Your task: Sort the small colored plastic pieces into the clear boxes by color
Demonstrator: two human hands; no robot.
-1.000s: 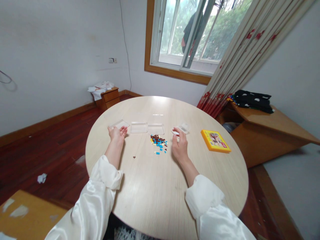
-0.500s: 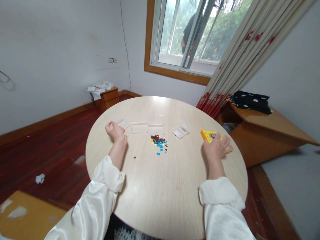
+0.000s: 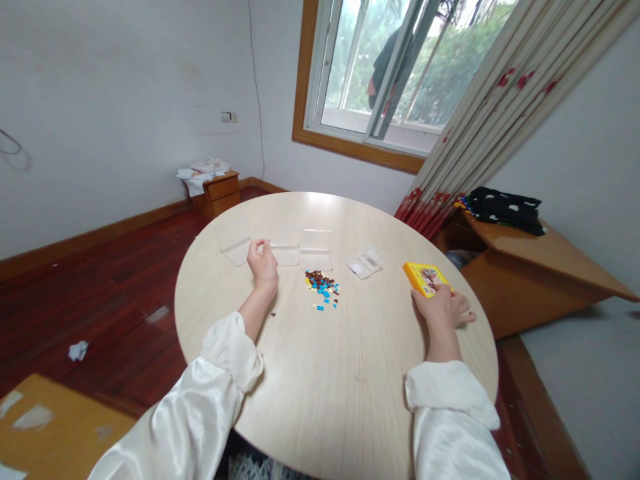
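Observation:
My left hand (image 3: 263, 267) is raised above the left part of the round table, its fingers curled into a pinch. Whatever they may hold is hidden. Behind it are a clear plastic lid-like tray (image 3: 236, 252) and a clear plastic box (image 3: 287, 256), both partly covered by the hand. My right hand (image 3: 443, 311) lies at the near edge of a yellow box (image 3: 416, 275) with a picture on top, thumb and forefinger touching it, the other fingers spread. Between my hands is a pile of small building bricks (image 3: 321, 281) in brown, blue, yellow and white.
Another clear tray (image 3: 316, 260) stands behind the pile, and a clear case (image 3: 364, 265) lies to its right. One tiny brown brick (image 3: 273, 314) sits near my left forearm. Beyond the table (image 3: 340, 387), a tilted wooden cabinet (image 3: 545, 267) stands at the right.
My left hand has moved right, from the left tray toward the clear box beside it. My right hand has drawn slightly back and right, uncovering more of the yellow box.

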